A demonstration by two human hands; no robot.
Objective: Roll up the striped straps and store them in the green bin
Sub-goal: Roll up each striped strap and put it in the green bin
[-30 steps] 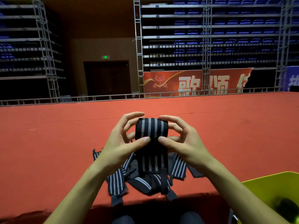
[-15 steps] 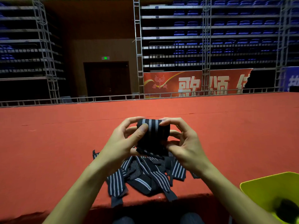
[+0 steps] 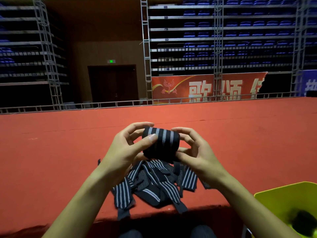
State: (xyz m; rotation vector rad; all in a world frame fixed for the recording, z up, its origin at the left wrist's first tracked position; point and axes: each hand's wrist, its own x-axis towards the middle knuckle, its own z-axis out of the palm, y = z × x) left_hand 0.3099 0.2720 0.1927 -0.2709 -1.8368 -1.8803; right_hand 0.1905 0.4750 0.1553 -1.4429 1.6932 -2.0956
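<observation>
So the loose tail that was hanging down from the strap a second ago is gone now, it's all wound into the rolled strap (image 3: 161, 145), which looks like a fat, tight bundle instead of a flat band. The hands have also dropped a bit lower toward the pile.

Fingers first: the left thumb presses on the front of the roll near its left end, with the left fingers (image 3: 137, 126) curled over the top behind it. On the other side the right fingers (image 3: 183, 131) curve around the right end and the right thumb tucks in under the lower right edge. So both the left hand (image 3: 125, 152) and the right hand (image 3: 200, 155) are gripping the roll between them, held up in the air above the red carpeted stage (image 3: 51, 152), forearms coming in from the bottom corners.

The roll's long axis runs left to right between the two hands, tilted slightly down to the right, and its gray stripes wrap front to back over the top.

Right below it sits the pile of loose striped straps (image 3: 154, 186) at the stage edge. The green bin (image 3: 277, 194) is at lower right, with something dark inside, too blurry to tell.
</observation>
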